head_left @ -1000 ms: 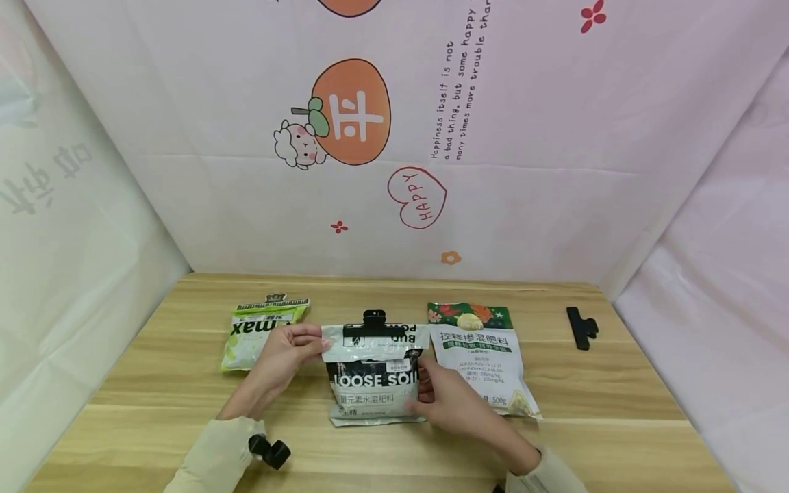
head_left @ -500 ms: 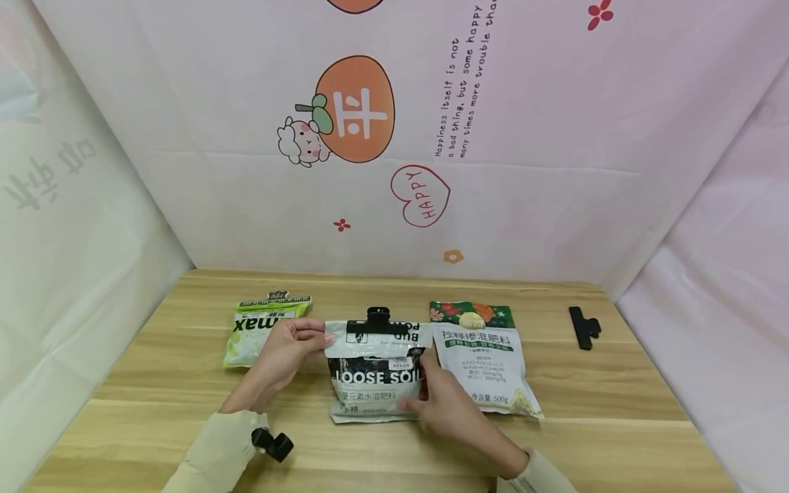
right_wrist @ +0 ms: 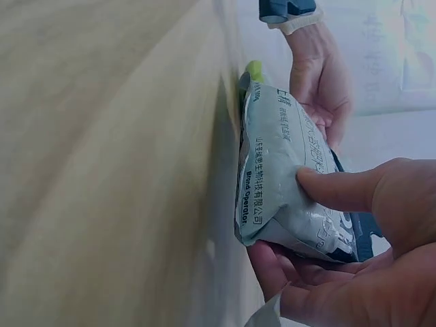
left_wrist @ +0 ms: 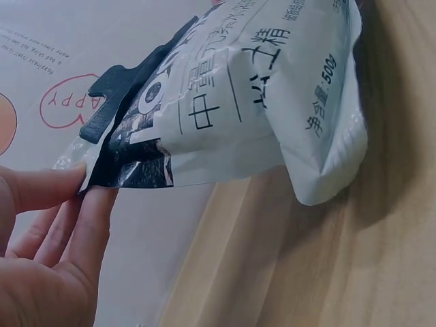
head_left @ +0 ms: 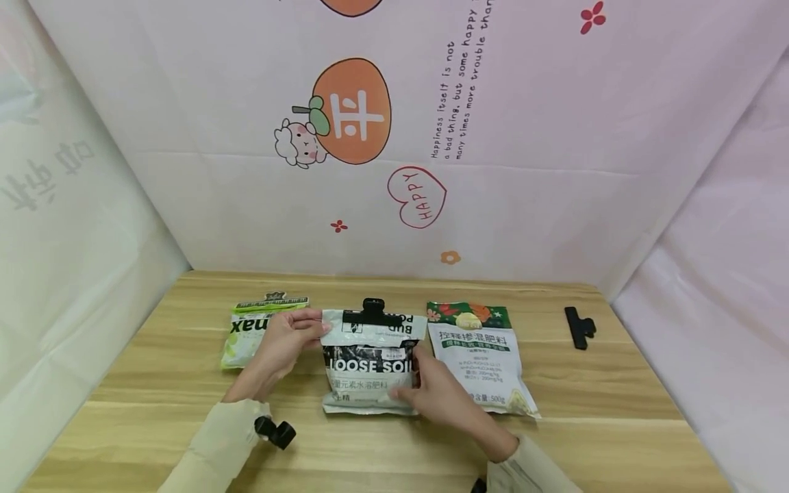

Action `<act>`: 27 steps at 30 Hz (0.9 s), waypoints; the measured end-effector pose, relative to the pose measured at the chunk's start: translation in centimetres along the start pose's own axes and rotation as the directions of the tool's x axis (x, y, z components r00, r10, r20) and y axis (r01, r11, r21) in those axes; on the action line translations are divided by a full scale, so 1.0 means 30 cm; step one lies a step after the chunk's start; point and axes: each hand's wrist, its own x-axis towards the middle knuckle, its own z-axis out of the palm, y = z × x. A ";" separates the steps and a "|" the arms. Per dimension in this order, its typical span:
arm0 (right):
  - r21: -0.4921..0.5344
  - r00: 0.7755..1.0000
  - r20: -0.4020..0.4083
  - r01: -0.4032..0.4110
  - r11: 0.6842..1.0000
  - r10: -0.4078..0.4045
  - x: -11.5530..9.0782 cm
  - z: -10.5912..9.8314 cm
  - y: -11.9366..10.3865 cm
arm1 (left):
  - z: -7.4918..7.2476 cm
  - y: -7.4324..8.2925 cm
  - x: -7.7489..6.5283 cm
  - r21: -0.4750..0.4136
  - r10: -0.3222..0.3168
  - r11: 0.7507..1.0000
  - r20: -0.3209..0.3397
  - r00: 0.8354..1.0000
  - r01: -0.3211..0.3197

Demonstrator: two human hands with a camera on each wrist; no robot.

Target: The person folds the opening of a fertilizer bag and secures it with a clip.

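Observation:
A grey-white and black LOOSE SOIL fertilizer bag (head_left: 370, 373) stands between my hands, its top folded over toward me. Across that fold sits a black clip (head_left: 372, 313). My left hand (head_left: 286, 346) pinches the folded top corner between thumb and fingers; the left wrist view shows the thumb (left_wrist: 54, 187) pressing there. My right hand (head_left: 444, 394) grips the bag's right side, thumb on the front and fingers behind, as the right wrist view shows. In the left wrist view the bag's bottom edge (left_wrist: 354, 163) is close over the wooden table.
At the left lies a green and white bag (head_left: 243, 346) with a clip on its top edge. A white and green fertilizer bag (head_left: 487, 363) lies just right of my right hand. Another black clip (head_left: 579, 327) rests on the wooden table (head_left: 616, 424), near its right edge.
Both hands have moved slightly away from me with the LOOSE SOIL bag, its clip still on the fold. The other bags and the loose clip stay put.

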 end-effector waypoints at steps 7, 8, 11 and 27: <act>0.014 1.000 -0.023 -0.015 1.000 0.016 0.040 -0.015 0.001 | 0.015 0.007 0.051 0.039 -0.041 0.998 -0.038 0.998 0.042; 0.018 1.000 -0.022 -0.013 1.000 0.014 0.046 -0.016 0.004 | 0.017 0.008 0.057 0.049 -0.047 0.998 -0.042 0.998 0.049; 0.039 1.000 -0.014 -0.013 0.999 0.013 0.062 -0.020 0.011 | 0.023 0.018 0.075 0.071 -0.069 0.995 -0.054 0.996 0.073; 0.101 0.995 -0.001 -0.104 0.989 0.104 0.166 -0.021 -0.007 | -0.007 0.020 0.181 0.089 -0.189 0.977 -0.081 0.979 0.196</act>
